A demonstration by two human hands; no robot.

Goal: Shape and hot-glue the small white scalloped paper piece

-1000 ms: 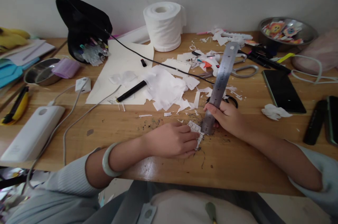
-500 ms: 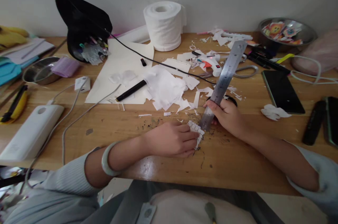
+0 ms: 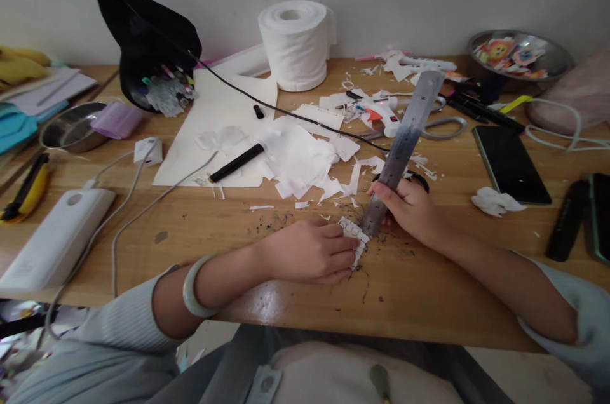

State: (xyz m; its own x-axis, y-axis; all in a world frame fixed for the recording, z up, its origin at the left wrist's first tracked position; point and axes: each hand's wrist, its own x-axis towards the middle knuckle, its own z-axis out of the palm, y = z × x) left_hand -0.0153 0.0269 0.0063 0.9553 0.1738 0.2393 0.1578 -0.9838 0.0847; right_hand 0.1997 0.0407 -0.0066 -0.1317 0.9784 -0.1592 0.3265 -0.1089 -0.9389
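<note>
My left hand [image 3: 309,251] lies low over the wooden table, its fingers bent and pressed together on a small white piece [image 3: 351,231] marked with black lines. That piece seems to be paper or card; much of it is hidden under the fingers. My right hand [image 3: 412,210] grips a steel ruler [image 3: 405,143], thumb on its face. The ruler slants up and away, its lower end touching or nearly touching the white piece's right edge. A dark curved thing [image 3: 421,181] shows behind the right hand; I cannot tell whether it is held.
White paper scraps [image 3: 300,156], a black marker [image 3: 237,163], a glue gun [image 3: 388,113] and scissors [image 3: 445,129] lie beyond the hands. A tissue roll [image 3: 294,48] stands at the wall. A phone [image 3: 512,164] lies right, a white power bank [image 3: 57,239] left. A black cable [image 3: 267,102] crosses overhead.
</note>
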